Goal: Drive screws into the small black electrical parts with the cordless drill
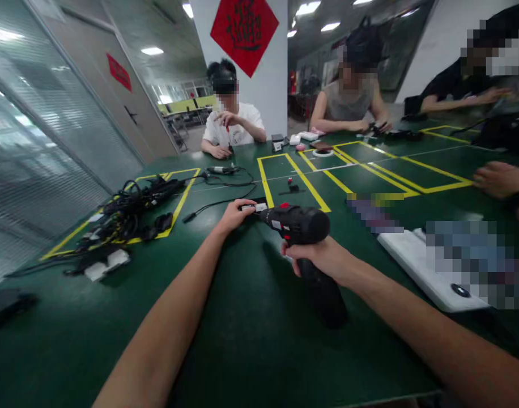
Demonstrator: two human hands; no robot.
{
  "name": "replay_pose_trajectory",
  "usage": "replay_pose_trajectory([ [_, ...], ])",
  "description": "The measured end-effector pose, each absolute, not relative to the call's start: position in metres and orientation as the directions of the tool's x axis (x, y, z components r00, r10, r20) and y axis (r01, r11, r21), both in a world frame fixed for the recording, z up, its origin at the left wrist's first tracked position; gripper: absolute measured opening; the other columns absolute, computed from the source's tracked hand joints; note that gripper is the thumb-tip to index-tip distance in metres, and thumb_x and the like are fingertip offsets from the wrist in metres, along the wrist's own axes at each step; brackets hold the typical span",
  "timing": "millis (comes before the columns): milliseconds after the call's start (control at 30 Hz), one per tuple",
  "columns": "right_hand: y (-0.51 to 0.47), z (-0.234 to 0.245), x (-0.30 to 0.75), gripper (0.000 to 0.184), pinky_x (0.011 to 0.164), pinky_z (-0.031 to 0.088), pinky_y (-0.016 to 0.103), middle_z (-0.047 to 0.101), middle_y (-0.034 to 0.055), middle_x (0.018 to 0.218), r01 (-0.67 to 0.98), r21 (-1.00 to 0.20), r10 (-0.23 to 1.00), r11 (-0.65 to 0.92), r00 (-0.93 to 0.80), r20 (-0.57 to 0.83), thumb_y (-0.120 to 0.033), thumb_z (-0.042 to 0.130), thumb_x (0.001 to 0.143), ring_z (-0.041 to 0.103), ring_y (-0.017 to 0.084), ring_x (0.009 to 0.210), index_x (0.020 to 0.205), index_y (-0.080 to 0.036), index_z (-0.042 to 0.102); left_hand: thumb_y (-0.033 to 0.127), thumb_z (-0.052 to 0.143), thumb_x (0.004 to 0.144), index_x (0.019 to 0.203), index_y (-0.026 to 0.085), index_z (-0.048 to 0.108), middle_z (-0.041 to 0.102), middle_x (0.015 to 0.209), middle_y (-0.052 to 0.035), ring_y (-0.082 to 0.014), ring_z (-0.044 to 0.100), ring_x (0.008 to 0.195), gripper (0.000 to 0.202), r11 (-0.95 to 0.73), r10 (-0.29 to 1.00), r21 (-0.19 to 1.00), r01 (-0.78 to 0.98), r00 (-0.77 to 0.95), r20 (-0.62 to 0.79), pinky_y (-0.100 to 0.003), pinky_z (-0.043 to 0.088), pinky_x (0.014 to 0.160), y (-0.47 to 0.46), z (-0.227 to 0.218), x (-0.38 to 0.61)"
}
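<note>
My right hand (321, 258) is wrapped around the grip of a black cordless drill (297, 224) with red accents, holding it above the green table. The drill's battery base (323, 292) hangs below my hand. My left hand (233, 216) reaches to the drill's front end and pinches a small white-and-black piece (254, 208) at the nose. I cannot tell exactly what that piece is. Where it meets the chuck is partly hidden by my fingers.
Yellow tape rectangles (293, 175) mark the green tabletop (242, 351). A tangle of black cables (134, 212) lies at left. A white pad (416, 266) sits at right, partly blurred. Co-workers sit opposite, and another person's hand (501, 179) rests at the right edge.
</note>
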State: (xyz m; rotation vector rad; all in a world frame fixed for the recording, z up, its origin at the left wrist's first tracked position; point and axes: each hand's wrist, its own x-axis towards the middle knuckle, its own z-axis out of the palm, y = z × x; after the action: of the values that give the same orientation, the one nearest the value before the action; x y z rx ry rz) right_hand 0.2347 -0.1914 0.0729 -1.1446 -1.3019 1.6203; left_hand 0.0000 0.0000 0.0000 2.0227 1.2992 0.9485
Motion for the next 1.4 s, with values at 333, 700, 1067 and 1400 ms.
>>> replay_pose_trajectory([
  [333,-0.1907,0.0766,0.2349,0.006,0.049,0.042,0.026,0.056,-0.0011,0.046,0.047,-0.971,0.918,-0.235,-0.318,-0.237,-0.015,0.061,0.066,0.054,0.013,0.044,0.07,-0.017,0.057,0.039,0.065,0.076,0.106,0.018,0.074,0.072,0.113,-0.0079,-0.026,0.062,0.105,0.038,-0.365,0.929,0.765,0.53,0.26,0.263,-0.039,0.043,0.1,0.0,-0.0017,0.0001],
  [700,-0.1914,0.0733,0.2365,0.01,0.05,0.04,0.025,0.058,-0.0005,0.051,0.026,-0.976,0.917,-0.216,-0.338,-0.212,-0.017,0.062,0.066,0.056,0.013,0.046,0.075,-0.016,0.059,0.037,0.066,0.075,0.103,0.018,0.075,0.072,0.112,-0.0083,-0.0267,0.062,0.107,0.035,-0.373,0.925,0.772,0.514,0.274,0.265,-0.039,0.042,0.102,-0.002,0.0028,0.0016],
  [1067,-0.1891,0.0707,0.2356,0.009,0.048,0.04,0.026,0.057,0.0008,0.047,0.044,-0.969,0.918,-0.245,-0.31,-0.246,-0.018,0.062,0.065,0.055,0.015,0.045,0.073,-0.016,0.058,0.039,0.065,0.076,0.103,0.017,0.075,0.072,0.109,-0.0079,-0.026,0.062,0.104,0.036,-0.362,0.929,0.781,0.509,0.266,0.257,-0.039,0.043,0.1,0.0013,-0.0012,0.0009],
  [1400,-0.1914,0.0744,0.235,0.008,0.049,0.042,0.026,0.056,-0.0001,0.048,0.029,-0.971,0.922,-0.239,-0.307,-0.236,-0.016,0.062,0.065,0.055,0.014,0.045,0.071,-0.016,0.057,0.04,0.064,0.076,0.104,0.019,0.075,0.072,0.109,-0.0074,-0.0256,0.062,0.101,0.037,-0.357,0.93,0.789,0.5,0.273,0.247,-0.04,0.045,0.099,0.0057,-0.0056,-0.0019],
])
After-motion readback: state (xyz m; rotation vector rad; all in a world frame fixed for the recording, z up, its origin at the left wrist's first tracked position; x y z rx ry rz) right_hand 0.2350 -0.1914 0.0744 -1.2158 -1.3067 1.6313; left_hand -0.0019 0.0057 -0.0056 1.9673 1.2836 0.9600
